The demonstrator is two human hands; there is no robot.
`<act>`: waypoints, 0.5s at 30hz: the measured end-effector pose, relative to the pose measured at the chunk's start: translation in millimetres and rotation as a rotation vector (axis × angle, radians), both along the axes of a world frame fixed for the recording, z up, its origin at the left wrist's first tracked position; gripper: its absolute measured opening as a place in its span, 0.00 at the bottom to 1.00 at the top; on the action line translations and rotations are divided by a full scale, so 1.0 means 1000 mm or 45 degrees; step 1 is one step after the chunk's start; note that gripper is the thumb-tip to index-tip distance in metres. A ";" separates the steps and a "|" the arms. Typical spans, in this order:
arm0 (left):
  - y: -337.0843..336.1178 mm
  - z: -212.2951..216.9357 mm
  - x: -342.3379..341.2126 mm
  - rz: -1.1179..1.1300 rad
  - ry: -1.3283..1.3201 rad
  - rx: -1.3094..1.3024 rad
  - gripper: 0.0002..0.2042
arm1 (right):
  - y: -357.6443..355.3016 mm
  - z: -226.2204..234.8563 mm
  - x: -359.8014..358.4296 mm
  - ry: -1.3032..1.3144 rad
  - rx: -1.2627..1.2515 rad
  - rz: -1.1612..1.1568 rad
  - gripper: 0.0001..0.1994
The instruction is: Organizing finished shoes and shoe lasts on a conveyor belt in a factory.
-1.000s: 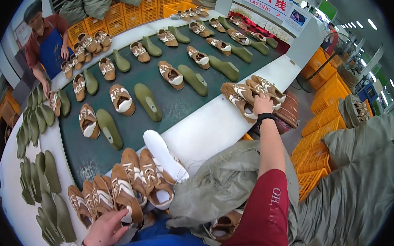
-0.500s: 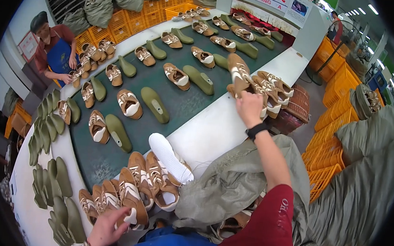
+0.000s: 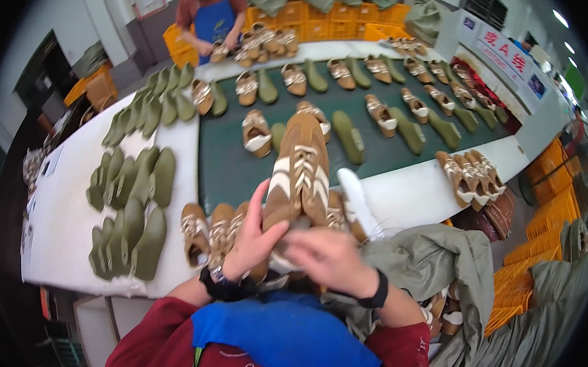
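A brown sneaker [image 3: 302, 160] with white stripes and laces is held up in front of my chest, toe pointing away. My left hand [image 3: 253, 238] grips it near the heel from the left, thumb along its side. My right hand [image 3: 333, 256] is at the heel end, its fingers smeared by motion, so their hold is unclear. Below and behind the held shoe, a row of brown sneakers [image 3: 218, 229] stands along the near table edge, partly hidden by my hands. A white-soled shoe [image 3: 359, 204] leans at its right end.
Sneakers paired with green shoe lasts [image 3: 347, 136] lie in rows on the dark green belt [image 3: 230, 179]. More lasts [image 3: 146, 242] cluster on the white table at left. Several sneakers [image 3: 473, 177] line the right ledge. A grey sack [image 3: 431, 259] lies near my right arm. A person [image 3: 213, 20] works across.
My right hand has come back from the right-hand shoe row, where it held a sneaker. My left hand has lifted a sneaker from the near row. The view has swung left.
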State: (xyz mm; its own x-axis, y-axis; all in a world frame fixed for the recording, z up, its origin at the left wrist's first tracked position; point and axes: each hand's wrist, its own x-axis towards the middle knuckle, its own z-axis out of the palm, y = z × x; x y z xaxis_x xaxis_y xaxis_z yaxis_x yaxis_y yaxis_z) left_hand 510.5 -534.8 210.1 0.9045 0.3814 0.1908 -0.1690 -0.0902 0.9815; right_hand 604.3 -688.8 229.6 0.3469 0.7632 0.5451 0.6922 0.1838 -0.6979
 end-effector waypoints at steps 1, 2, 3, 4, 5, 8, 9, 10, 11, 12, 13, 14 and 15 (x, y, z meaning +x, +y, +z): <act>0.007 -0.001 -0.005 0.065 -0.002 -0.021 0.37 | 0.010 0.003 0.001 -0.069 0.147 -0.209 0.15; 0.013 -0.003 -0.012 0.130 -0.003 -0.042 0.37 | 0.015 0.011 0.001 -0.325 0.053 -0.352 0.22; 0.016 -0.002 -0.017 0.148 0.000 -0.052 0.37 | 0.019 0.016 -0.001 -0.370 -0.126 -0.382 0.28; 0.018 0.000 -0.024 0.120 0.037 -0.017 0.37 | 0.027 0.014 -0.003 -0.392 -0.241 -0.398 0.32; 0.019 0.001 -0.030 0.091 0.074 0.018 0.37 | 0.037 0.007 -0.004 -0.397 -0.186 -0.405 0.30; 0.026 -0.005 -0.038 0.141 -0.008 0.182 0.37 | 0.053 -0.014 -0.002 -0.399 -0.099 -0.391 0.27; 0.035 -0.007 -0.040 0.167 0.062 0.221 0.37 | 0.055 -0.016 -0.002 -0.385 -0.060 -0.383 0.27; 0.048 -0.012 -0.042 0.129 0.046 -0.031 0.37 | 0.056 -0.015 -0.006 -0.383 -0.067 -0.366 0.27; 0.058 -0.013 -0.045 0.264 0.084 0.303 0.38 | 0.057 -0.013 -0.010 -0.274 -0.037 -0.349 0.26; 0.065 -0.014 -0.045 0.390 0.124 0.637 0.39 | 0.057 -0.013 -0.013 -0.165 -0.010 -0.340 0.25; 0.068 -0.013 -0.044 0.437 0.027 1.062 0.38 | 0.060 -0.016 -0.018 -0.212 -0.019 -0.378 0.23; 0.066 -0.011 -0.044 0.438 0.032 1.054 0.38 | 0.061 -0.020 -0.020 -0.210 -0.027 -0.375 0.23; 0.060 -0.008 -0.043 0.396 -0.002 1.339 0.37 | 0.063 -0.022 -0.022 -0.216 0.005 -0.361 0.23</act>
